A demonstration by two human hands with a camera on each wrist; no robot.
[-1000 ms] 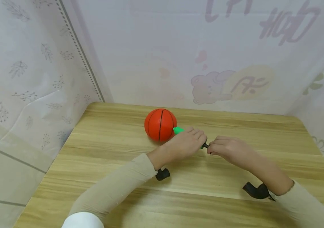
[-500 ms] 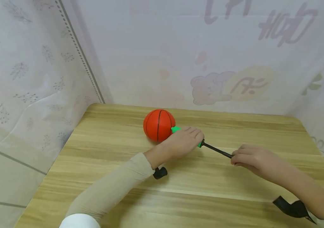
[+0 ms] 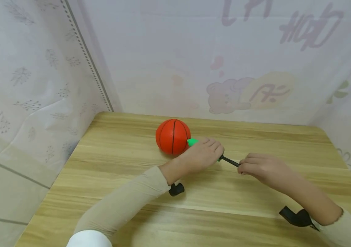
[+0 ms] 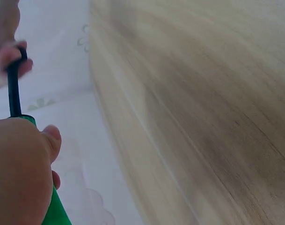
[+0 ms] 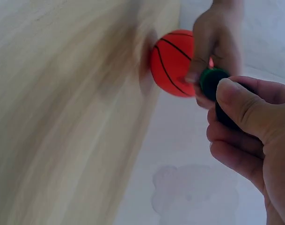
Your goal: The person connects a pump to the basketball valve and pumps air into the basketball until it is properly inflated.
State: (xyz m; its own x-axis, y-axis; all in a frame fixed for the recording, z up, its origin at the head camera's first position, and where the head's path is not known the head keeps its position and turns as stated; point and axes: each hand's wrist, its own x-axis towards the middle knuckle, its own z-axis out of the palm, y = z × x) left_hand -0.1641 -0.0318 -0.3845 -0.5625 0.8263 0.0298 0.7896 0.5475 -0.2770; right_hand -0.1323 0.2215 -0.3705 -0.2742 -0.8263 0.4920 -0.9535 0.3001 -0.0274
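Observation:
An orange-red toy basketball (image 3: 173, 137) with black lines sits toward the back of the wooden table. The tip of a green hand pump (image 3: 193, 141) meets the ball's right side. My left hand (image 3: 202, 156) wraps around the pump's barrel, covering most of it. From the barrel's other end a black rod (image 3: 230, 161) sticks out partway toward my right hand (image 3: 262, 168). Thumb and fingers of that hand grip the black handle (image 5: 225, 116), largely hidden by them in the right wrist view. The left wrist view shows the rod (image 4: 14, 93) running between both hands.
The wooden table (image 3: 126, 212) ends at a back edge, against a pale printed curtain (image 3: 163, 61). Another patterned sheet (image 3: 33, 85) hangs at the left. Black wrist mounts (image 3: 297, 216) project from under both forearms.
My right hand first drew the pump's rod far out to the right, then pushed it partway back toward the left hand. The left hand and basketball shifted only slightly.

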